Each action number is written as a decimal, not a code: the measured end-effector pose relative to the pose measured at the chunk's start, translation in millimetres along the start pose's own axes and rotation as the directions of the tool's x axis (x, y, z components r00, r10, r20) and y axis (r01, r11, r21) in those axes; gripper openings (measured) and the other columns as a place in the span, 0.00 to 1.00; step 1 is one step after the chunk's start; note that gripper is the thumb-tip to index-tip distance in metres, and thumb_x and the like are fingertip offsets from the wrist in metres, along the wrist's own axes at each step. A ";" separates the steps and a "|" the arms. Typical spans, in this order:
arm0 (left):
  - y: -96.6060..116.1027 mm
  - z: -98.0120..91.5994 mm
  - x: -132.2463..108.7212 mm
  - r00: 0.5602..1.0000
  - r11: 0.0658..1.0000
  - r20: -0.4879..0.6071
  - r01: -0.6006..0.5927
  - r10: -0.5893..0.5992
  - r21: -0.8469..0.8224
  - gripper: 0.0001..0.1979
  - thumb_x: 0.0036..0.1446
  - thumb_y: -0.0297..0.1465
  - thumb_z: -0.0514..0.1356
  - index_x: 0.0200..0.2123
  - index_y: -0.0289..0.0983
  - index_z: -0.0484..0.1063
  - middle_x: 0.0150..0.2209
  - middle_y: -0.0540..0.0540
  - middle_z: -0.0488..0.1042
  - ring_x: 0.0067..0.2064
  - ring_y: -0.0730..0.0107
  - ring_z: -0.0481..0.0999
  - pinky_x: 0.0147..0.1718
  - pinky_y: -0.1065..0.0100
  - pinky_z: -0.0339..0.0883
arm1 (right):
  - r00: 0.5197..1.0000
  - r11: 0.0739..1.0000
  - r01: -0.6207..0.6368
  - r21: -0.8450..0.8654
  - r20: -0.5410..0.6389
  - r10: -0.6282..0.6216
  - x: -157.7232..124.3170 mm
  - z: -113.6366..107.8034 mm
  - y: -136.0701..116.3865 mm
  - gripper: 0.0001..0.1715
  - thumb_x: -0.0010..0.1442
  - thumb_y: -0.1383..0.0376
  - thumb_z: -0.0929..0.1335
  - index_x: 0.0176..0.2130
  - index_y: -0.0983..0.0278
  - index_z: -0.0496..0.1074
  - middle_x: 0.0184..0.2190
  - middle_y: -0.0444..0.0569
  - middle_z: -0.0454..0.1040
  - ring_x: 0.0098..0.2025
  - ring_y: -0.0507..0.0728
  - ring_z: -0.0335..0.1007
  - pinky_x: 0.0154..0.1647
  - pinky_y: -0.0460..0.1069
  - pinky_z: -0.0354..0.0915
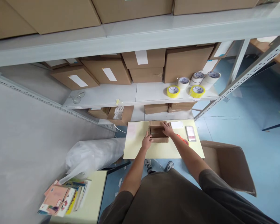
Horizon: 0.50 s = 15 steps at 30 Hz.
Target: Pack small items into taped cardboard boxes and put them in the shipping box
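Observation:
A small cardboard box stands on the pale yellow table, its top open and flaps folded out. Its inside looks bare where I can see it. My left hand grips the left side near the front corner. On the opposite side, my right hand holds the right wall, fingers over the upper edge. Just beyond my right forearm lies an orange-and-yellow object, partly hidden, perhaps a tape dispenser. White paper and a phone-like item with a blurred face rest further right.
Behind the table rises a shelf with cardboard boxes, white tape rolls and yellow tape rolls. A large open carton sits on the floor at right. Bubble-wrap-like roll and stacked booklets are at left.

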<state>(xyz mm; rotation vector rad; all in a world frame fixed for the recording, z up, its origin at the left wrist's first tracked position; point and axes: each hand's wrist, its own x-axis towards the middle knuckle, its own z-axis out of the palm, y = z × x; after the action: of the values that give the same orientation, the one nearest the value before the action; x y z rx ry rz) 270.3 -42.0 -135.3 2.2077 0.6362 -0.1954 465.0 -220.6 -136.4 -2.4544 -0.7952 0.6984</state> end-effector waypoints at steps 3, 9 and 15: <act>2.9 7.0 1.1 0.999 0.999 -0.040 0.024 -0.022 0.032 0.09 0.65 0.40 0.65 0.44 0.43 0.81 0.78 0.46 0.53 0.68 0.46 0.69 0.67 0.51 0.62 | 0.999 0.996 -0.026 -0.081 0.027 0.028 13.0 10.8 3.4 0.52 0.58 0.71 0.68 0.77 0.56 0.53 0.76 0.57 0.53 0.76 0.74 0.44 0.71 0.67 0.53; 6.2 14.2 5.6 0.997 0.997 -0.042 0.069 -0.067 0.045 0.09 0.70 0.38 0.60 0.41 0.43 0.79 0.77 0.48 0.54 0.63 0.49 0.73 0.65 0.50 0.64 | 0.997 0.984 -0.036 -0.177 0.061 0.048 18.7 21.3 2.8 0.46 0.60 0.72 0.66 0.74 0.60 0.58 0.68 0.66 0.63 0.68 0.75 0.53 0.67 0.69 0.55; -1.9 13.2 4.0 0.999 0.996 -0.035 -0.014 0.017 0.093 0.10 0.69 0.37 0.60 0.47 0.45 0.81 0.77 0.48 0.55 0.69 0.46 0.66 0.67 0.49 0.61 | 0.995 0.982 -0.095 -0.162 0.015 0.099 12.1 10.1 -9.0 0.44 0.59 0.72 0.66 0.72 0.60 0.62 0.69 0.63 0.64 0.72 0.74 0.50 0.72 0.71 0.45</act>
<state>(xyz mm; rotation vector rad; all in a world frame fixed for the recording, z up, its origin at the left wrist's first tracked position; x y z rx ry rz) 273.7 -49.3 -146.7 2.3090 0.6404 -0.1813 464.0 -203.7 -143.0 -2.6507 -0.7720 0.7245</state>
